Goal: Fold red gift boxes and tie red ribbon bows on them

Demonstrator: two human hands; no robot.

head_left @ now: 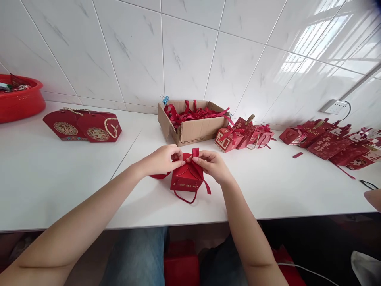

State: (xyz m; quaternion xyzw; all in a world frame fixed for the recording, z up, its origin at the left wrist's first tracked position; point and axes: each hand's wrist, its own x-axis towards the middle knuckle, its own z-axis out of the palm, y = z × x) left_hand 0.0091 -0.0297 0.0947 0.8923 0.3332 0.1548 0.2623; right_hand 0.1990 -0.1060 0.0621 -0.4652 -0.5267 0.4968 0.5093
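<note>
A small red gift box [185, 182] with gold lettering stands near the front of the table, its rope handle [186, 200] drooping over the front side. Across its top runs a red ribbon [195, 154], one tail hanging down the right side. My left hand [166, 159] pinches the ribbon at the top of the box with thumb and finger. From the right, my right hand [212, 165] grips a loop of the same ribbon. Partly hidden behind the left of the box lies another red piece [160, 175].
A cardboard box [201, 130] full of red ribbons stands behind. Several finished-looking gift boxes [228, 139] sit to its right, more [330, 145] farther right. Two larger red boxes [102, 126] and a red basin [22, 99] are left. Another person's arm [373, 198] shows at right.
</note>
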